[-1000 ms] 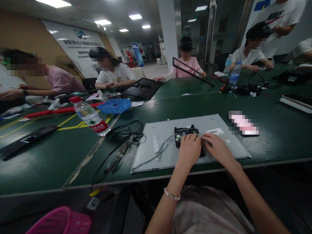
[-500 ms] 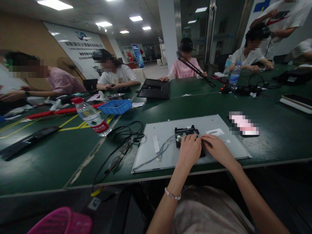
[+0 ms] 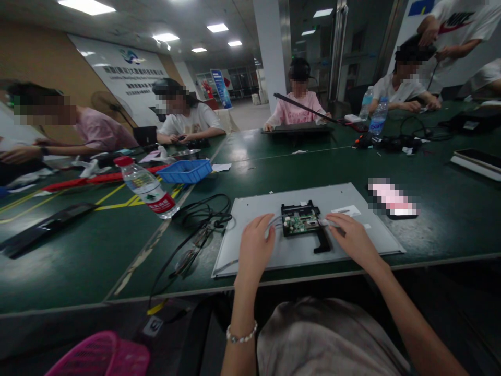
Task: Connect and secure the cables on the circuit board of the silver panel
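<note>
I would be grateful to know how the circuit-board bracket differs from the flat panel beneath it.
The circuit-board bracket is black, while the flat panel is pale gray. The bracket is far smaller than the panel. The bracket has an irregular outline; the panel is four-sided. Both lie flat.

Cables [image 3: 227, 266] partly behind left hand [image 3: 256, 240]

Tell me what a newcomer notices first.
Probably the green circuit board in its black plastic frame, on a flat grey panel between the left fingers and right fingers. A red-capped clear plastic bottle stands farther left, a bright pink slotted basket at bottom left.
</note>
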The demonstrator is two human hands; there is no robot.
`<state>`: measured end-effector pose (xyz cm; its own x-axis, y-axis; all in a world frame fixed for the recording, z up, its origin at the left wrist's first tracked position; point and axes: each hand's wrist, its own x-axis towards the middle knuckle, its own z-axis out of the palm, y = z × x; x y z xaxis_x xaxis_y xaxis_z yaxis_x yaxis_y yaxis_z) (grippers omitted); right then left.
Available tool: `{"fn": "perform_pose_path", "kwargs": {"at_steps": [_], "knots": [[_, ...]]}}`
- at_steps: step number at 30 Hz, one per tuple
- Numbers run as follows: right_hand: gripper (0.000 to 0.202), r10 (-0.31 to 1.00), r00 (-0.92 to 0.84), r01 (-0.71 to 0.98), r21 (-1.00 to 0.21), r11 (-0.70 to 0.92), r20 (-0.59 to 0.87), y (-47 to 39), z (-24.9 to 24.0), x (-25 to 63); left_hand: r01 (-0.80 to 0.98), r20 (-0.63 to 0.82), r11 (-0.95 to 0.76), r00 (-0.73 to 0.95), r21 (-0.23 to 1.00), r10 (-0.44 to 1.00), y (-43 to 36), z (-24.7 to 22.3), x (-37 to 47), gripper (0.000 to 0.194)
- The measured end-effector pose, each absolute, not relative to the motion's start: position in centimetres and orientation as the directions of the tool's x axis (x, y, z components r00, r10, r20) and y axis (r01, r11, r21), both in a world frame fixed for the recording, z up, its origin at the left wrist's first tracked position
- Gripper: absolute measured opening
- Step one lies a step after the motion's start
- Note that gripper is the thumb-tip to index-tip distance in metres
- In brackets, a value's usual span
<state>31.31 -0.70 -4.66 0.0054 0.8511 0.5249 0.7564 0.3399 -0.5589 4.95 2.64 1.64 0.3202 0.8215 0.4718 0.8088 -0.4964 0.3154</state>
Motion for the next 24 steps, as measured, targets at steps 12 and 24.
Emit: {"fn": "perform_pose_path", "kwargs": {"at_steps": [12,24], "knots": [[0.028,0.786,0.043,0.758,-0.533,0.376,0.616,-1.2,-3.9,31.3,0.801,0.295,-0.409,0.302,0.438,0.907,1.8,0.4,-2.8,0.033],[0.029,0.807,-0.004,0.683,-0.588,0.434,0.591,-1.8,-2.3,28.8,0.890,0.361,-0.402,0.310,0.215,0.879,2.5,0.4,-1.2,0.025]]}}
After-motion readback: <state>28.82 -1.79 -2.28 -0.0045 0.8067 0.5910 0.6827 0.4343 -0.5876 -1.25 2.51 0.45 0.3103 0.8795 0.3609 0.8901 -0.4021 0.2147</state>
